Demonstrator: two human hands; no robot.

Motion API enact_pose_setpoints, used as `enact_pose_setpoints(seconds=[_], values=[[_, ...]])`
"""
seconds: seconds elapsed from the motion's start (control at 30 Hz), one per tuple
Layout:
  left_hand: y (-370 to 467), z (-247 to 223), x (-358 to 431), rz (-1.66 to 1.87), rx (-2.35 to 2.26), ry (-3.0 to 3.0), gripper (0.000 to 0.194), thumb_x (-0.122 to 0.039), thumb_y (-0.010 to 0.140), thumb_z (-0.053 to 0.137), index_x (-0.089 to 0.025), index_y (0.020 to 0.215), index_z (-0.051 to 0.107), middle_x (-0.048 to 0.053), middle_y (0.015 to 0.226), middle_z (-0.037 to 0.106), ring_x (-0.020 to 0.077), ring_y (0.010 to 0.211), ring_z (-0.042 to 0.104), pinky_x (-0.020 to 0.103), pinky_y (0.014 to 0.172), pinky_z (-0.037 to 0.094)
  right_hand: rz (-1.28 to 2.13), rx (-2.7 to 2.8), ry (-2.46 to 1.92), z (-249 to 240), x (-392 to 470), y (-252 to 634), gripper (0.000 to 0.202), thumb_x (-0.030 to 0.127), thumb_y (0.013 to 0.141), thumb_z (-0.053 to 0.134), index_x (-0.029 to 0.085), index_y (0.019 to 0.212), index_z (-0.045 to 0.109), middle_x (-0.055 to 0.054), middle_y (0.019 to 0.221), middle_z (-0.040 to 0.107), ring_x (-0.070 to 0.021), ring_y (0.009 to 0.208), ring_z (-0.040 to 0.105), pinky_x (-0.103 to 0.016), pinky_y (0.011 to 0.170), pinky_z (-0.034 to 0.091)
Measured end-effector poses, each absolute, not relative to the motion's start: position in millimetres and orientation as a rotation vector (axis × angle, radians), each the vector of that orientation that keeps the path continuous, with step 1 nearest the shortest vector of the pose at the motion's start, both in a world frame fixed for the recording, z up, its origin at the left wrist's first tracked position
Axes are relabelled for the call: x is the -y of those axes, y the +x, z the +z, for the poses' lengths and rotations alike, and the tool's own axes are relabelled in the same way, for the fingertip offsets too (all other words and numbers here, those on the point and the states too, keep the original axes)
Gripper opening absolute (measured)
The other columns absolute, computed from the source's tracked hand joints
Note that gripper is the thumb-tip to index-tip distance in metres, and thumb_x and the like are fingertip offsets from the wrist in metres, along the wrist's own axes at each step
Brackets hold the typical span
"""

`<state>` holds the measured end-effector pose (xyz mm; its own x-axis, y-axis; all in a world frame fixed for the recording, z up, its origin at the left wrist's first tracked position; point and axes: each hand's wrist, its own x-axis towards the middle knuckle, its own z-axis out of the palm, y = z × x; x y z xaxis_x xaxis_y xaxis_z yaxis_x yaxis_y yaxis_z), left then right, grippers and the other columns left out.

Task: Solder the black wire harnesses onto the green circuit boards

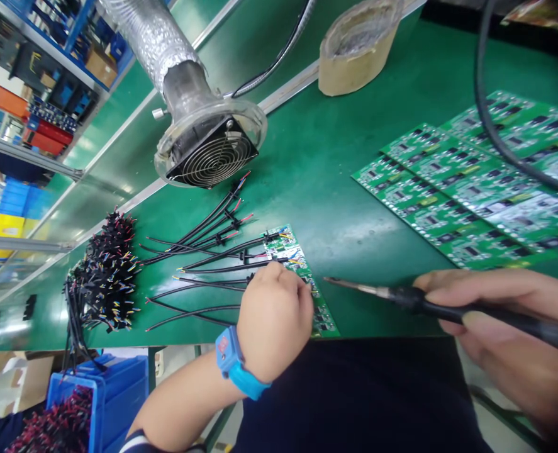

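My left hand (276, 305), with a blue watch (229, 352) on its wrist, is closed over a narrow green circuit board (324, 318) near the table's front edge. Its fingertips and whatever they pinch are hidden. Black cables (222, 257) with bare coloured wire ends lie on the board's left side, some passing under this hand. In my right hand (505, 308) is a soldering iron (406, 297), gripped like a pen. The iron's tip points left and stays a little apart from the board.
Larger panels of circuit boards (448, 182) lie at right, with a black cord (491, 126) hanging over them. A fume extractor fan (215, 154) and a tape roll (354, 72) are at the back. At left are a heap of cables (109, 277) and a blue bin (122, 393).
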<state>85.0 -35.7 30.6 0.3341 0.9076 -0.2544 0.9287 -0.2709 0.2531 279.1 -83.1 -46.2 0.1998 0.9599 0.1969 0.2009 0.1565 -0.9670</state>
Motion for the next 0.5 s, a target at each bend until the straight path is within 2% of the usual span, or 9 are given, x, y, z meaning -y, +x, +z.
enact_pose_setpoints(seconds=[0.1, 0.33, 0.5], values=[[86.2, 29.7, 35.6, -0.092, -1.632, 2.275, 0.016, -0.016, 0.086, 0.045, -0.014, 0.075, 0.057, 0.007, 0.079, 0.055, 0.0214, 0.078, 0.053, 0.036, 0.071, 0.048, 0.829, 1.323, -1.239, -41.6, 78.4, 276.4, 0.01, 0.029, 0.081, 0.054, 0.024, 0.083, 0.062, -0.004, 0.081, 0.063, -0.0168, 0.067, 0.06, -0.024, 0.052, 0.049], [84.4, 25.7, 40.4, -0.049, -1.618, 2.354, 0.017, -0.016, 0.086, 0.043, -0.014, 0.075, 0.055, 0.007, 0.077, 0.055, 0.0214, 0.076, 0.052, 0.036, 0.07, 0.047, 0.814, 1.376, -1.268, -39.9, 75.8, 271.6, 0.009, 0.028, 0.082, 0.053, 0.024, 0.083, 0.062, -0.002, 0.081, 0.063, -0.0145, 0.068, 0.06, -0.02, 0.05, 0.047], [84.1, 20.5, 45.3, 0.015, -1.63, 2.424, 0.016, -0.015, 0.087, 0.042, -0.015, 0.075, 0.052, 0.007, 0.074, 0.055, 0.0207, 0.073, 0.052, 0.037, 0.069, 0.047, 0.808, 1.422, -1.26, -41.3, 74.7, 273.5, 0.01, 0.029, 0.082, 0.054, 0.023, 0.084, 0.061, -0.002, 0.078, 0.063, -0.0136, 0.057, 0.058, -0.022, 0.045, 0.046]])
